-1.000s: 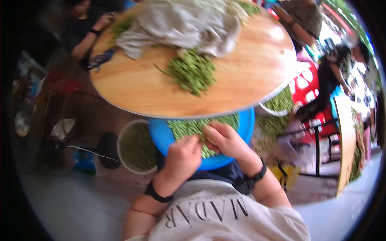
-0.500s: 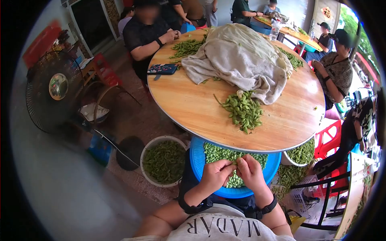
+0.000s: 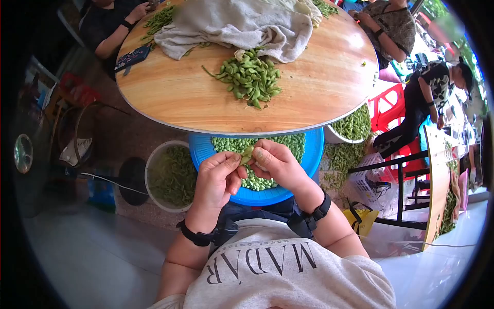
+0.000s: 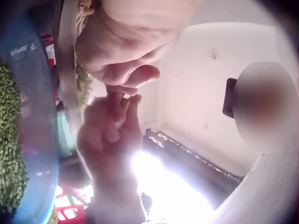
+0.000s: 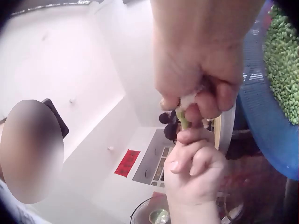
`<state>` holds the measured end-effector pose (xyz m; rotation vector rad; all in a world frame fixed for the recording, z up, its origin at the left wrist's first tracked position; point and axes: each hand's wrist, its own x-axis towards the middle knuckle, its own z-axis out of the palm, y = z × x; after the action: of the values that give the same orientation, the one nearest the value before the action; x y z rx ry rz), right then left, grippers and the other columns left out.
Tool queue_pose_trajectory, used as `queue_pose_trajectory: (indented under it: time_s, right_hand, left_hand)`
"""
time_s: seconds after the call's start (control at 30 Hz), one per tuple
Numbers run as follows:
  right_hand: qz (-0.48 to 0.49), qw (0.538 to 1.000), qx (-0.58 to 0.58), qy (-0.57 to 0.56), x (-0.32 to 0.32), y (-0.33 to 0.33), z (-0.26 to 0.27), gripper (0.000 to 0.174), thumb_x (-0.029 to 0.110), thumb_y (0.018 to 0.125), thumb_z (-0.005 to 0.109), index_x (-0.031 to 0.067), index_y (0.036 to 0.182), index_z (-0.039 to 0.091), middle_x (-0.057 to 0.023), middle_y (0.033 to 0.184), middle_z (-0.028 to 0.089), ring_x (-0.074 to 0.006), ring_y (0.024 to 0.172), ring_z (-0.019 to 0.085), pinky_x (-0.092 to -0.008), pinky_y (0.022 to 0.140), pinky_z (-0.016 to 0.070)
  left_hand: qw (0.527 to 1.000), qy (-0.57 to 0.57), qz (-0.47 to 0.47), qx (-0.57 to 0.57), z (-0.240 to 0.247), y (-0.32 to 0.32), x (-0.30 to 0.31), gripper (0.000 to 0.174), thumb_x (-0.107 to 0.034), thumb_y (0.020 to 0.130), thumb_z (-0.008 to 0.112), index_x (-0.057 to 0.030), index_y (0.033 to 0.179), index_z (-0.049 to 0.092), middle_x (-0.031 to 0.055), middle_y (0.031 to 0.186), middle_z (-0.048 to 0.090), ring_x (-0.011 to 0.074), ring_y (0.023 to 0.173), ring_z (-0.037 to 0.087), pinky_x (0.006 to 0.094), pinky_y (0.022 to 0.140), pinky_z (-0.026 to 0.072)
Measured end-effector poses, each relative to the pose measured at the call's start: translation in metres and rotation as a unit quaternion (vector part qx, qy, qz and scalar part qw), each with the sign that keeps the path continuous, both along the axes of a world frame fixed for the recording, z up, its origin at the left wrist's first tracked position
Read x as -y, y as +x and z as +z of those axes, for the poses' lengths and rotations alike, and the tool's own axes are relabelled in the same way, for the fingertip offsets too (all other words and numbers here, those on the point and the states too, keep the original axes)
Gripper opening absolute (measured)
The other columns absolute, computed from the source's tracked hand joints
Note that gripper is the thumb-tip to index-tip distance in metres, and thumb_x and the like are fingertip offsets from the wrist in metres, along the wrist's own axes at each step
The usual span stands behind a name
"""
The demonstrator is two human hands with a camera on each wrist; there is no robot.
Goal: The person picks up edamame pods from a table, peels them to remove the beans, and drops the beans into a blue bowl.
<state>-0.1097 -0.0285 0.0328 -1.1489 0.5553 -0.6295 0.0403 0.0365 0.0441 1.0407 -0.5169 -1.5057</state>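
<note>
Both hands meet over the blue basin (image 3: 206,188), which holds many shelled green beans (image 3: 260,183). Between them is a green soybean pod (image 3: 247,154), also visible in the right wrist view as a pale green pod (image 5: 183,120). My left hand (image 3: 217,177) pinches one end with thumb and finger. On the other end, my right hand (image 3: 280,165) grips with thumb and curled fingers. In the left wrist view, the left hand (image 4: 133,44) hides the pod. On the table, a heap of whole pods (image 3: 249,80) lies beyond the basin.
The round wooden table (image 3: 170,103) curves over the basin's far edge. A grey cloth (image 3: 231,28) covers a mound there. A white bucket (image 3: 149,175) with pods stands left, another bucket (image 3: 339,136) right. Other people sit or stand around, one person (image 3: 429,98) at right.
The head view swung up and back down. The hands, bunched close together a second ago, are now a little apart at the fingertips, with the pod showing between them.
</note>
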Motion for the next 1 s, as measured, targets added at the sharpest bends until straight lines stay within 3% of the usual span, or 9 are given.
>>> queue_pose_trajectory:
  time_s: [0.13,0.3,0.37,0.47,0.67,0.83,0.9,0.97,1.0]
  right_hand:
    - [-0.011,1.000,-0.025,0.009,0.010,-0.011,-0.010,0.026,0.027,0.089,0.053,0.0008,0.086,0.055,0.0019,0.058,0.046,-0.0042,0.050,0.039,-0.0194,0.044,0.0311]
    - [-0.111,0.943,-0.168,-0.265,-0.001,-0.009,-0.003,0.033,0.020,0.070,0.073,-0.0008,0.090,0.058,-0.0081,0.065,0.057,-0.0138,0.061,0.054,-0.0282,0.058,0.0448]
    - [-0.023,0.949,-0.216,-0.228,-0.001,-0.017,-0.012,0.028,0.018,0.073,0.072,0.0004,0.091,0.059,-0.0037,0.070,0.057,-0.0076,0.066,0.051,-0.0239,0.060,0.0436]
    - [0.082,0.983,-0.138,-0.091,-0.015,-0.024,-0.038,0.025,0.020,0.074,0.072,0.0011,0.087,0.060,0.0003,0.067,0.056,-0.0067,0.062,0.049,-0.0233,0.053,0.0407]
    - [0.110,0.983,-0.100,0.110,-0.019,-0.033,-0.060,0.017,0.014,0.075,0.068,0.0014,0.084,0.061,0.0018,0.066,0.056,-0.0044,0.058,0.048,-0.0207,0.051,0.0387]
    - [0.036,0.994,-0.102,0.026,-0.011,-0.037,-0.073,0.013,0.009,0.072,0.063,0.0005,0.082,0.061,0.0021,0.063,0.055,-0.0040,0.059,0.046,-0.0214,0.051,0.0399]
    - [-0.003,0.977,-0.203,-0.070,-0.004,-0.038,-0.078,0.015,0.010,0.072,0.061,0.0009,0.085,0.062,-0.0038,0.065,0.058,-0.0100,0.058,0.051,-0.0262,0.054,0.0435]
    - [-0.129,0.888,-0.320,-0.303,-0.003,-0.040,-0.103,0.019,0.009,0.071,0.061,0.0024,0.088,0.063,-0.0163,0.073,0.060,-0.0281,0.064,0.058,-0.0359,0.058,0.0468]
    - [-0.148,0.890,-0.322,-0.285,-0.004,-0.042,-0.098,0.019,0.010,0.069,0.063,0.0022,0.087,0.063,-0.0163,0.070,0.059,-0.0291,0.064,0.057,-0.0371,0.057,0.0469]
  left_hand:
    - [0.992,-0.009,0.019,0.123,-0.003,-0.007,-0.003,0.014,-0.010,0.087,0.053,0.0017,0.080,0.057,0.0067,0.060,0.056,0.0065,0.039,0.045,0.0188,0.035,0.0325]
    - [0.949,-0.040,0.034,0.312,-0.014,-0.017,-0.011,0.009,-0.006,0.086,0.052,0.0015,0.081,0.056,0.0041,0.060,0.055,0.0041,0.039,0.043,0.0186,0.035,0.0322]
    - [0.956,-0.003,-0.010,0.293,-0.017,-0.014,-0.021,0.009,-0.006,0.086,0.052,0.0013,0.081,0.056,0.0034,0.060,0.054,0.0036,0.039,0.042,0.0183,0.035,0.0316]
    - [0.957,0.080,-0.092,0.262,-0.024,-0.010,-0.034,0.010,-0.006,0.087,0.051,0.0012,0.081,0.056,0.0028,0.059,0.053,0.0030,0.039,0.040,0.0178,0.035,0.0306]
    - [0.961,0.145,-0.145,0.185,-0.041,-0.008,-0.033,0.011,-0.007,0.087,0.051,0.0017,0.081,0.056,0.0033,0.060,0.053,0.0036,0.039,0.040,0.0168,0.035,0.0297]
    - [0.973,0.162,-0.123,0.106,-0.048,-0.015,-0.017,0.010,-0.007,0.087,0.052,0.0021,0.082,0.055,0.0043,0.061,0.053,0.0044,0.039,0.040,0.0168,0.036,0.0306]
    - [0.972,0.143,-0.095,0.158,-0.057,-0.020,-0.013,0.011,-0.008,0.087,0.053,0.0022,0.082,0.055,0.0055,0.061,0.054,0.0051,0.039,0.041,0.0174,0.036,0.0317]
    - [0.965,0.121,-0.071,0.221,-0.066,-0.023,-0.010,0.011,-0.008,0.086,0.053,0.0019,0.081,0.055,0.0056,0.061,0.054,0.0056,0.037,0.041,0.0177,0.035,0.0316]
    - [0.956,0.119,-0.061,0.260,-0.069,-0.023,-0.009,0.011,-0.008,0.086,0.053,0.0016,0.081,0.054,0.0054,0.061,0.054,0.0057,0.038,0.042,0.0181,0.035,0.0324]
